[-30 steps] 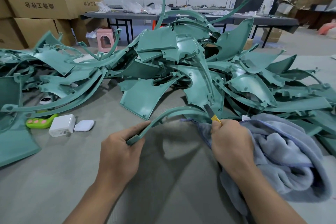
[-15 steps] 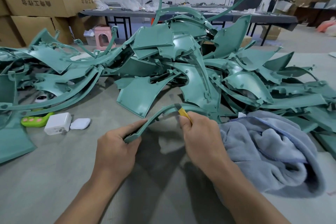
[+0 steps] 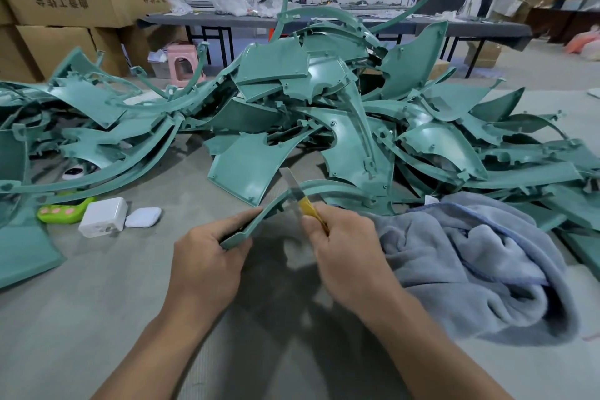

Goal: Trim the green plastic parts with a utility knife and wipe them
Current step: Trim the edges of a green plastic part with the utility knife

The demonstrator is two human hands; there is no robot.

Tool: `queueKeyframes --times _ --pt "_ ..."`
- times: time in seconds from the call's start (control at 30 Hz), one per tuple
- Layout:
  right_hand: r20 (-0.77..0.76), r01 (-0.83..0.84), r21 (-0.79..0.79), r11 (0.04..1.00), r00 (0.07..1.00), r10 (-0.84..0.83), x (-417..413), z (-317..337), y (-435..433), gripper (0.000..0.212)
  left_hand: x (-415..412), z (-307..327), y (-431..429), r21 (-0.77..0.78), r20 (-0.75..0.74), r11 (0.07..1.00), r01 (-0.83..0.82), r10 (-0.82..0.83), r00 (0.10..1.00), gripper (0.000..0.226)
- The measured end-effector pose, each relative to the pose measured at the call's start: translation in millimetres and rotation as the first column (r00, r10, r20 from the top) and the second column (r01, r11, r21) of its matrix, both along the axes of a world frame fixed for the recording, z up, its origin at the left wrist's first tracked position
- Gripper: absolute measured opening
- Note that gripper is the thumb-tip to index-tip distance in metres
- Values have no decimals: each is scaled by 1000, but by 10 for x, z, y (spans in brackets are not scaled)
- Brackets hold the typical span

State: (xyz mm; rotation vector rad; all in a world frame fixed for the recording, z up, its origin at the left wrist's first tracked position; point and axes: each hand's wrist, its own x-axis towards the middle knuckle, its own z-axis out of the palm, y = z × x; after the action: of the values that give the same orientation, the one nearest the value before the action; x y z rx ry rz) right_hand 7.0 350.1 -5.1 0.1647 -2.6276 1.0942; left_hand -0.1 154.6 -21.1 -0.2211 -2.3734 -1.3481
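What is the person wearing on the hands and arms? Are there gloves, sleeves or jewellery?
Nothing worn shows. The left hand and right hand have no gloves or rings; the left forearm and right forearm are bare to the picture's edge, without sleeve or watch.

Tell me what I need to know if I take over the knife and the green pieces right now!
Left hand: grips the near end of a curved green strip, holding it off the table.
Right hand: grips the yellow knife, blade out and crossing the strip. Mind your fingers.
Pile of green parts: just behind the hands.
Cloth: bunched on the table, right of the right hand.
Done: this strip is mid-trim; I cannot tell which pile parts are finished.
Left: finish trimming the strip, wipe it with the cloth, then go on to the pile.
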Motion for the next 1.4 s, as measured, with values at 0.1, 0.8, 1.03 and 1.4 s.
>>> queueKeyframes --times 0.1,0.8,1.03,1.4 --pt "91 276 82 958 955 -283 -131 13 260 46 3 12 4 8 -5 1000 2 -2 1000 59" --pt "23 -26 -98 995 999 29 -86 -14 270 40 -16 -35 -8 50 10 998 24 -24 1000 43" --pt "171 306 47 951 935 -310 -191 -15 329 40 -2 -18 -3 58 11 998 29 -29 1000 42" --pt "33 26 -46 999 999 -24 -105 -52 136 40 -22 -27 -11 34 24 999 28 -29 999 59"
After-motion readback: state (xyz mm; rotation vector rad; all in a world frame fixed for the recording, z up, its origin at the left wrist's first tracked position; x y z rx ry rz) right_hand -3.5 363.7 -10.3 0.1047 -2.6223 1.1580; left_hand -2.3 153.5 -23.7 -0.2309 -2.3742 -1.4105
